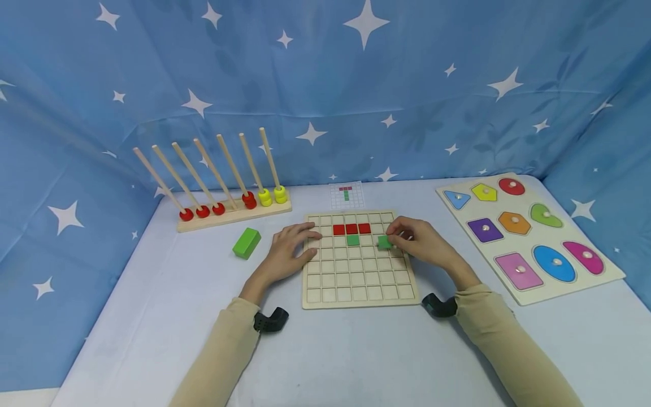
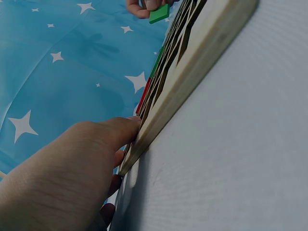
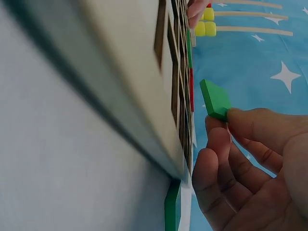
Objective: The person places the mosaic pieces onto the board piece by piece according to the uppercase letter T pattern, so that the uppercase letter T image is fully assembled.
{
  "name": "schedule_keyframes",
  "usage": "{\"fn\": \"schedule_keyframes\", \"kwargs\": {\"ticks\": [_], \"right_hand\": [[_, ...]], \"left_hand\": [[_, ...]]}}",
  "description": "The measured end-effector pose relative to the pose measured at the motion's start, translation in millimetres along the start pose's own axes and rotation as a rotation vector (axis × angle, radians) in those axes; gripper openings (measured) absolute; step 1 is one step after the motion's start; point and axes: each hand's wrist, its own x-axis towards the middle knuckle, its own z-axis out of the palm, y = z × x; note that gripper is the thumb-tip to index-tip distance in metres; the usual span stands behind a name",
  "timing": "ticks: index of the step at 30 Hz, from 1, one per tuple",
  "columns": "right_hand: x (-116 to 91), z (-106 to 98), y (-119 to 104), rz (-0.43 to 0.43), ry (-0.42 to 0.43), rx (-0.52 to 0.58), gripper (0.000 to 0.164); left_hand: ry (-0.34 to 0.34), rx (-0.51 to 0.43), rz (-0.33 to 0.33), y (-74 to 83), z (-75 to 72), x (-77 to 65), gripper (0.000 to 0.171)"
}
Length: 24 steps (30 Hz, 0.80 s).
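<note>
A wooden grid board lies on the table. Three red tiles sit side by side in one of its upper rows, with a green tile below the middle one. My left hand rests on the board's left edge, fingers spread, thumb on the rim. Over the board's right side, my right hand pinches another green tile between thumb and fingers. That tile is tilted and raised off the board in the right wrist view.
A pattern card lies behind the board. Back left stands a peg abacus with red and yellow beads. A green block lies left of the board. A shape puzzle is at the right. A green piece shows beside the board's edge.
</note>
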Motion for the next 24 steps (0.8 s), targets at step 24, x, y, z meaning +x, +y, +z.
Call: {"fn": "schedule_keyframes", "kwargs": {"ticks": [24], "right_hand": [[9.7,8.3,15.3,0.004,-0.039,0.088,0.012]], "left_hand": [[0.011,0.010,0.015,-0.3,0.3,-0.1,0.031]]}}
